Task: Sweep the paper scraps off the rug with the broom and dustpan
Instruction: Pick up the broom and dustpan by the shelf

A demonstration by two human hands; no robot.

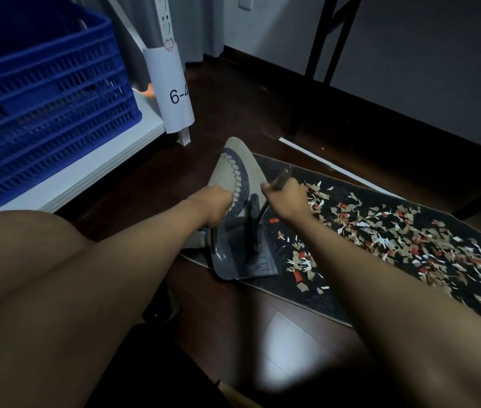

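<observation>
So the dark rug (307, 293) is lying on the wood floor (233, 313) with its near-left corner folded back, showing the pale underside with a scalloped pattern. Left hand (214, 206) is curled tight around the dustpan's handle, fingers (224, 198) closed on it, right by that flipped corner. The grey dustpan (242, 260) sits on the left end of the rug, toothed edge along its left side, mouth facing the mess on the right. Right hand (286, 198) is gripping the broom handle (282, 178) with the fingers wrapped fully round it, and the dark broom head (254, 228) is standing down inside the pan. Paper scraps (395, 240), mostly tan, white and red bits, are scattered thick over the middle and right of the rug, with a small clump just beside the pan's open edge. Up on the left there's a blue plastic crate (42, 104) on a white shelf (92, 172), and a paper label (174, 92) reading "6-4" hangs on the shelf's post. A bare knee fills the lower left.
</observation>
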